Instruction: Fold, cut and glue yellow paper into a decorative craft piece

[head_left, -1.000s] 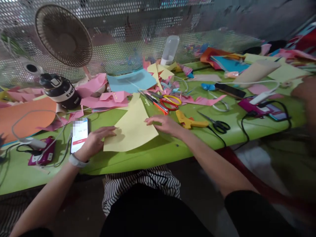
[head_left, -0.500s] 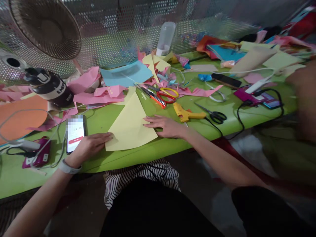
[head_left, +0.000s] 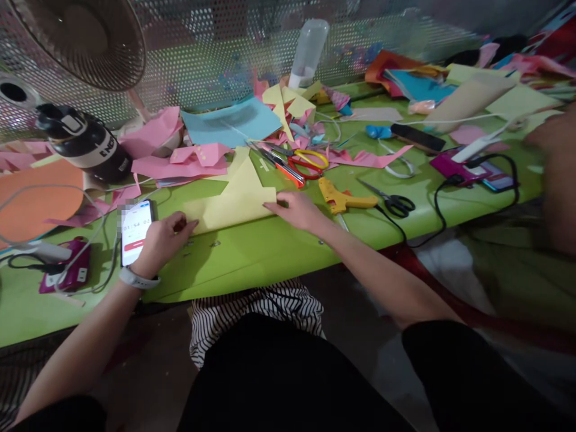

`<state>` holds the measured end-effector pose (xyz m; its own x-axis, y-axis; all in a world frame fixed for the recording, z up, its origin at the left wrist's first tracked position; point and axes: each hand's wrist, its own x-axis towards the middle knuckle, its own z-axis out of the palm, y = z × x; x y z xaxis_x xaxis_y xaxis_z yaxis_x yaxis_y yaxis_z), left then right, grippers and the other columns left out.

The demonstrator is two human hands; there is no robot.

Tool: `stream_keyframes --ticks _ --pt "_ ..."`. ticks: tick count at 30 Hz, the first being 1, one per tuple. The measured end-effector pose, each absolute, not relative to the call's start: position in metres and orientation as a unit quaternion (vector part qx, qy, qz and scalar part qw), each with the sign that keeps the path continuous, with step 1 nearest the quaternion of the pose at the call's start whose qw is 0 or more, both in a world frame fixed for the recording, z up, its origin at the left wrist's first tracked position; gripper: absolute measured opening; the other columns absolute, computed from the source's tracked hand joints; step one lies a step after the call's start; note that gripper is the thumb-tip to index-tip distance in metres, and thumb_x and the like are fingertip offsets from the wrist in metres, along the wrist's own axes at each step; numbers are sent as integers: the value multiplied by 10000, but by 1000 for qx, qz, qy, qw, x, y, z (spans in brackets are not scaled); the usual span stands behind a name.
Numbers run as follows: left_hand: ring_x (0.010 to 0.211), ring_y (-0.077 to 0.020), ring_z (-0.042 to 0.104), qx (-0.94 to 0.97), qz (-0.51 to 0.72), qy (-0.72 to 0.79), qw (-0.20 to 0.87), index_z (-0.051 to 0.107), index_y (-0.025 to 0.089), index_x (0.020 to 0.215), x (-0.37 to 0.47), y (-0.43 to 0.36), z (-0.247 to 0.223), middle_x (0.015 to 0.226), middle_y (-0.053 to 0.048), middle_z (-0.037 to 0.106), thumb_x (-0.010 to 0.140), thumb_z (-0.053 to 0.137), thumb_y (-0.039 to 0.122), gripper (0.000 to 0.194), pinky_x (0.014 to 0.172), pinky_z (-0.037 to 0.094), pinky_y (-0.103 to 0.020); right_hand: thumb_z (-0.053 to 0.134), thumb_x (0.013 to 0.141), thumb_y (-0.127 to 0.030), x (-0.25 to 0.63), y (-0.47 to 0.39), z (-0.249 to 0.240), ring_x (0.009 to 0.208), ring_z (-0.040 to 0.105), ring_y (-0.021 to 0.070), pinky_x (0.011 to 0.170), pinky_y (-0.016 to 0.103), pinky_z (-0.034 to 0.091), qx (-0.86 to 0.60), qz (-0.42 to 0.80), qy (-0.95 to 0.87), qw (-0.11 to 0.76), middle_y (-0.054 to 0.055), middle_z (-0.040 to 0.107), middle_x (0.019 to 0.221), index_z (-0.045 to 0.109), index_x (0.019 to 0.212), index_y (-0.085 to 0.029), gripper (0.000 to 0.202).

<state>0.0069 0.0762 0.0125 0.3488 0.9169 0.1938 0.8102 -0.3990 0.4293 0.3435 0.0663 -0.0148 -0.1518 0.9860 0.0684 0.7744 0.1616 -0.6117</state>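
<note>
A sheet of yellow paper (head_left: pixel 234 207) lies on the green table in front of me, its near edge curled up and over, with a pointed part reaching away from me. My left hand (head_left: pixel 168 237) pinches the left end of this curled edge. At the right end, my right hand (head_left: pixel 292 210) grips the paper between thumb and fingers. A phone (head_left: pixel 136 231) with a timer on its screen lies beside my left hand. Just right of my right hand is a yellow glue gun (head_left: pixel 344 197); black-handled scissors (head_left: pixel 396 204) lie past it.
Behind the paper lie a red cutter knife (head_left: pixel 288 171), yellow-and-red scissors (head_left: pixel 310 162) and pink scraps (head_left: pixel 180 165). A black bottle (head_left: pixel 85 147) and a fan (head_left: pixel 85 42) stand at the left. Purple power sockets (head_left: pixel 461 168) with cables sit at the right, near another person's arm (head_left: pixel 555 180).
The near edge of the yellow paper has been lifted and folded away from me. Both hands have moved from resting flat on the sheet to gripping its ends.
</note>
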Motion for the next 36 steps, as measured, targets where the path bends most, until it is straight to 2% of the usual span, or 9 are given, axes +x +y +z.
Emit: stream_keyframes --ticks 4,8,12,17,21,24,27,30,36 --pt "567 -182 578 782 214 574 112 647 209 899 18 83 8 676 -22 664 888 634 436 227 574 436 -302 558 972 -402 329 78 -19 723 548 203 621 329 401 -634 149 -726 218 73 622 805 565 729 -209 310" --pt "996 -336 685 776 226 584 72 531 170 1374 27 77 10 1039 -132 722 913 610 442 541 897 527 -492 552 972 -373 325 80 -24 801 550 211 647 320 398 -639 120 -729 214 77 609 868 554 761 -210 267" --pt "1504 -340 323 868 197 457 5 438 239 1503 48 61 10 1577 -110 444 1008 454 394 520 1251 151 -569 586 957 -358 323 80 -24 813 551 210 651 318 392 -651 122 -719 212 76 614 898 552 769 -209 242" --pt "1549 -331 216 927 103 353 78 256 236 1594 70 48 -12 1669 -114 283 933 496 665 824 1269 53 -544 586 956 -373 323 84 -24 820 575 226 683 353 452 -662 139 -707 206 89 630 912 597 823 -198 220" --pt "1549 -320 224 920 118 358 107 270 292 1583 70 50 -22 1665 -89 300 916 494 698 812 1273 32 -531 516 992 -379 326 73 -18 1036 626 307 851 478 545 -661 143 -693 250 147 652 1150 620 1216 -184 313" --pt "1547 -325 226 917 124 361 118 275 302 1579 68 52 -23 1660 -88 312 908 496 709 815 1272 45 -534 419 1026 -358 320 52 -9 1393 451 356 1138 581 406 -604 95 -749 255 132 528 1472 401 1527 -238 515" --pt "1550 -332 216 920 118 355 116 254 295 1585 67 53 -24 1667 -99 293 918 498 693 815 1268 58 -546 443 1013 -483 309 32 -8 1543 230 321 1278 526 192 -499 98 -846 159 96 306 1660 242 1614 -215 688" --pt "1551 -326 215 923 111 351 107 232 284 1592 66 53 -25 1673 -111 274 943 481 664 792 1265 65 -547 389 999 -618 301 24 -18 1558 193 300 1292 494 112 -464 115 -873 95 133 264 1665 264 1608 -146 781" --pt "1552 -319 214 925 102 350 104 201 288 1606 66 54 -25 1679 -109 257 951 431 689 802 1264 94 -541 314 987 -683 301 27 -27 1562 182 274 1293 451 121 -469 118 -872 76 149 235 1657 300 1593 -96 843"
